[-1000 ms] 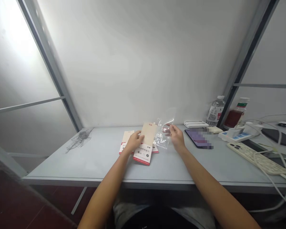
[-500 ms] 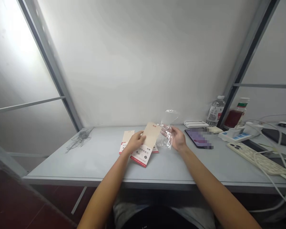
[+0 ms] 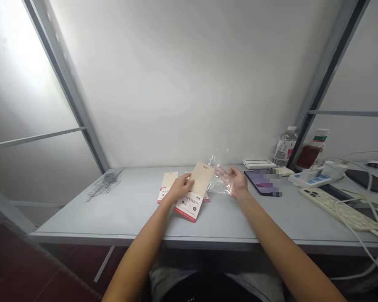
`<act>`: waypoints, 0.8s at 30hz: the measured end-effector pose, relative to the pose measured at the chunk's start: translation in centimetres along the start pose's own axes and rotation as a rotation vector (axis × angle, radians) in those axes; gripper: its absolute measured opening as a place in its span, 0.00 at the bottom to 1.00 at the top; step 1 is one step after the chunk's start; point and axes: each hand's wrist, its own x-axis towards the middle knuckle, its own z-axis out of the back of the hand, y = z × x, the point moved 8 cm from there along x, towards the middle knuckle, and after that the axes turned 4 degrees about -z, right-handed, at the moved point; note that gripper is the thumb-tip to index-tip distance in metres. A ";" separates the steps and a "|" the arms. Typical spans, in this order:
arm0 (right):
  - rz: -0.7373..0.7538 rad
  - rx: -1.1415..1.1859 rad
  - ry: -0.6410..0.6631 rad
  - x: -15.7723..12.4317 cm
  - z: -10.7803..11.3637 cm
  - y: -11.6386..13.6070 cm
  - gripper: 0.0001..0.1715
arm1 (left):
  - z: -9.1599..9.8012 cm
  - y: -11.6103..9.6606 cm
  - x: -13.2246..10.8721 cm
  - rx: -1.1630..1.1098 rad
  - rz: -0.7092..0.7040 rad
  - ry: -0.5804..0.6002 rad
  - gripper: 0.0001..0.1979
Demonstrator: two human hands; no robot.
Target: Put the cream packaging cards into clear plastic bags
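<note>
The left hand (image 3: 178,188) is closed on a cream-and-red packet (image 3: 190,201), pinching it above the table (image 3: 119,214) beside a second packet (image 3: 166,184). The right hand (image 3: 236,183) is open, fingers spread, against a clear plastic bag (image 3: 219,180); any grip is impossible to tell. A phone (image 3: 261,182) lies just beyond it.

The paper packet (image 3: 201,178) is soft-looking, smooth and matt. The clear plastic bag (image 3: 222,186) is thin, crinkly and shiny. The surface (image 3: 113,218) is smooth and matt. The metal frame post (image 3: 72,113) looks painted, and the water bottle (image 3: 285,147) is glossy clear plastic.
</note>
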 end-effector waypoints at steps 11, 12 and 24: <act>-0.072 -0.119 0.113 -0.6 -1.3 -0.9 0.09 | 0.6 0.4 0.3 -0.032 0.010 -0.084 0.24; -0.091 -0.123 0.145 -0.8 -1.6 -0.9 0.08 | 0.6 0.4 0.3 -0.043 0.010 -0.089 0.25; -0.274 -0.308 0.330 -2.2 -3.5 -3.2 0.15 | 1.0 0.7 0.3 -0.108 0.037 -0.234 0.25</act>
